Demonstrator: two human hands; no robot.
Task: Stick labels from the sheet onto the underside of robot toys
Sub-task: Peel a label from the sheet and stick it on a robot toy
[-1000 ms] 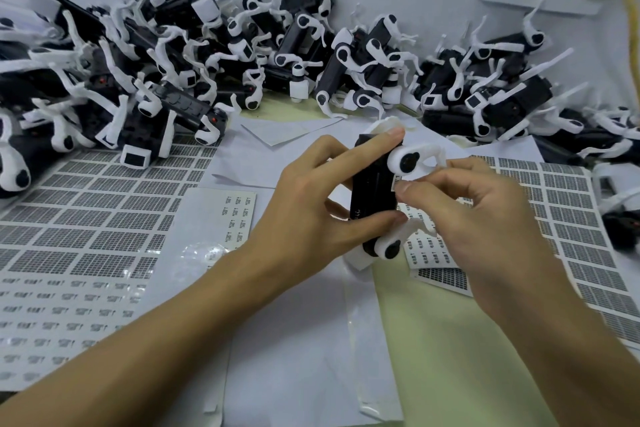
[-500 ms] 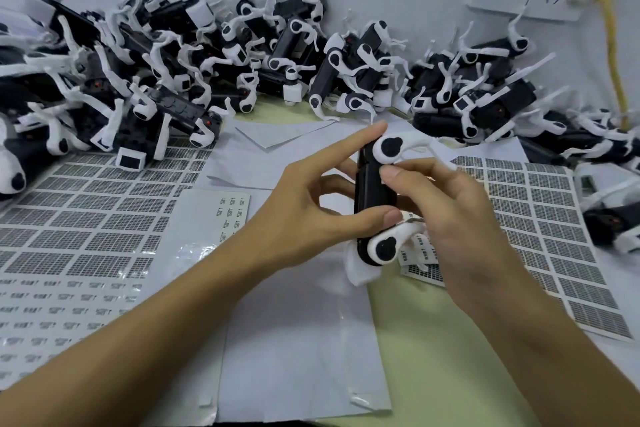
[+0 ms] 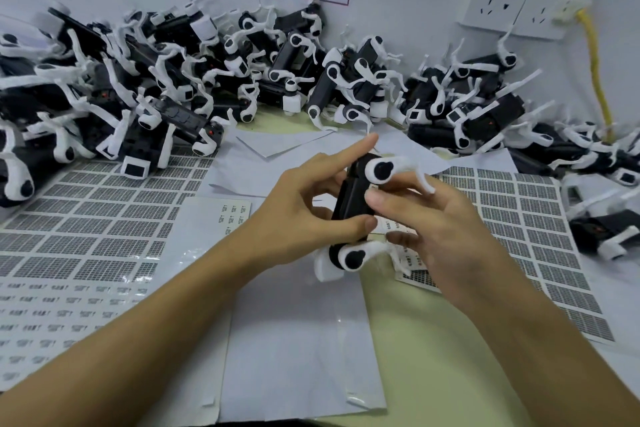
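Note:
A black-bodied robot toy (image 3: 353,198) with white legs stands on end above the middle of the table. My left hand (image 3: 304,215) grips it, thumb across its lower body and index finger stretched past its top. My right hand (image 3: 440,229) comes in from the right, its fingertips touching the toy's black side between the upper and lower legs. A label sheet (image 3: 540,239) with rows of small printed labels lies under my right hand. Whether a label sits under my fingertips is hidden.
A big heap of black-and-white robot toys (image 3: 214,80) lines the back wall and runs down the right side. More label sheets (image 3: 90,218) cover the left. Blank backing papers (image 3: 298,340) lie in front. Wall sockets (image 3: 519,0) and a yellow cable (image 3: 595,69) are at the upper right.
The toy has tilted slightly and dropped a little. My right fingers slid from its upper leg down onto the black side. My left index finger has straightened upward.

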